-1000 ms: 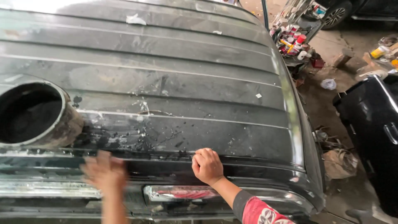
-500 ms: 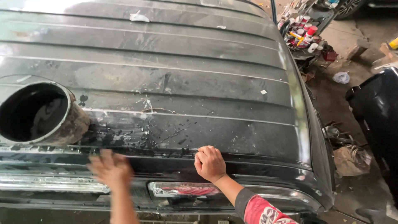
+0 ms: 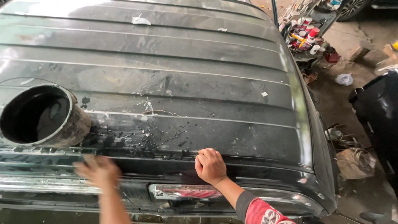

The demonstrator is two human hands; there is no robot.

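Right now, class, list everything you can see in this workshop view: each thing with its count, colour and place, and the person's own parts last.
Vehicle roof: one, black, ribbed, wet and smeared, filling most of the view.
Bucket: one, dark and grimy, on the roof at the left.
Scraps: a few, white, scattered on the roof.
Brake light: one, red in a chrome housing, at the rear edge below the roof.
Cans and bottles: many, mixed colours, crowded together at upper right.
Dark vehicle panel: one, black, far right.
Plastic bag: one, white, on the floor at right.
Left hand: one, blurred, on the roof's rear edge.
Right hand: one, fingers curled, on the rear edge; red patterned sleeve.
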